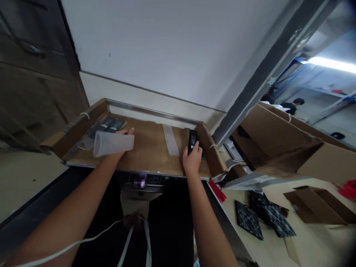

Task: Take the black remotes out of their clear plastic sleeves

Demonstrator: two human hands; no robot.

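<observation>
A cardboard-lined tray (pixel 144 148) with raised cardboard sides lies before me. My left hand (pixel 122 134) is closed on a translucent white sleeve (pixel 112 144), which hides part of the fingers. Dark items in clear plastic (pixel 107 124) lie at the tray's left end, just behind that hand. At the right end, my right hand (pixel 193 157) has its fingers round the lower part of a black rectangular object (pixel 193 138). Between the hands, another flat translucent strip (pixel 170 141) rests on the cardboard.
A pale wall panel (pixel 167 48) rises behind the tray. Right of it are a large open cardboard box (pixel 278 137), a red strip (pixel 217 191), dark patterned packets (pixel 247 218) and a smaller box (pixel 319 204). People (pixel 290 106) are far back right. A white cord crosses my left forearm.
</observation>
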